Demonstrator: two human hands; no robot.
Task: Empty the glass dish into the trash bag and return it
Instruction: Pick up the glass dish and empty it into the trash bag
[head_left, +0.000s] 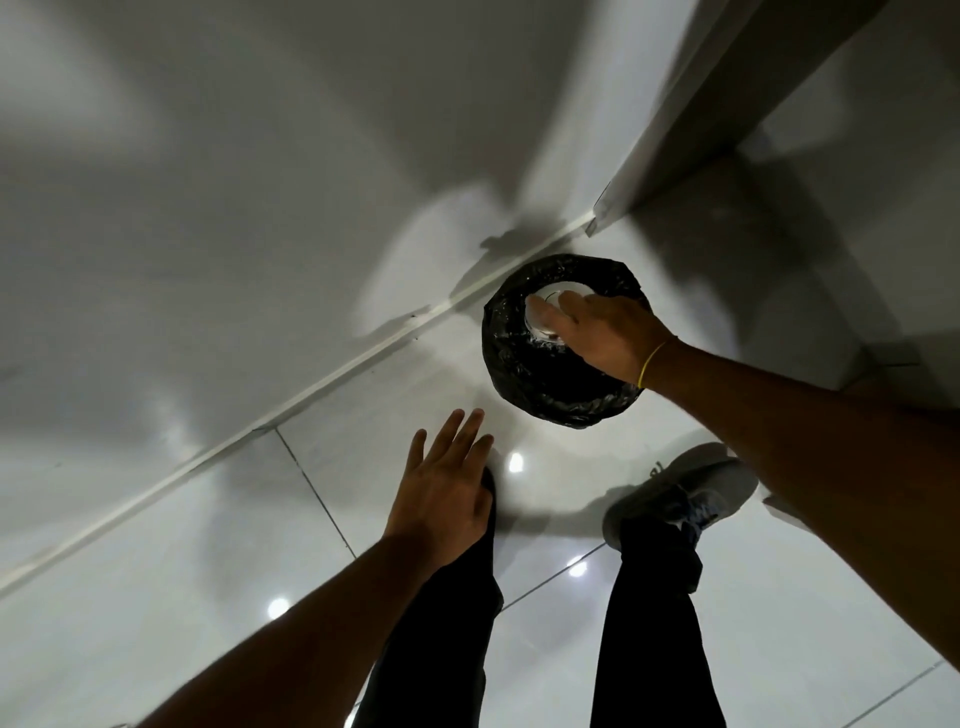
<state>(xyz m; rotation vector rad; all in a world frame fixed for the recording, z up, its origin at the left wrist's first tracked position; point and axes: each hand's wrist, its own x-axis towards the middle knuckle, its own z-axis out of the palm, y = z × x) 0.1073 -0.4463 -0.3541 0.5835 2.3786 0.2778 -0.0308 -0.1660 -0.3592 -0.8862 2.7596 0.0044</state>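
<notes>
Low in frame, my left hand (447, 493) hangs open while my right hand (608, 332) grips the glass dish (540, 317), best kept tipped over the trash bag (524, 374).

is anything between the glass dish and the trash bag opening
Nothing visible. The right hand holds the glass dish directly over the open mouth of the black trash bag; the left hand hangs apart, nearer the person.

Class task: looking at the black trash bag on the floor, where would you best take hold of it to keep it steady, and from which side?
Grip the rolled-down rim of the trash bag on its near-left arc, coming from above with the free left hand. The rolled rim looks like a thick ring that fingers could pinch, and that arc is uncovered, while the right hand holds the glass dish over the opening.
</notes>
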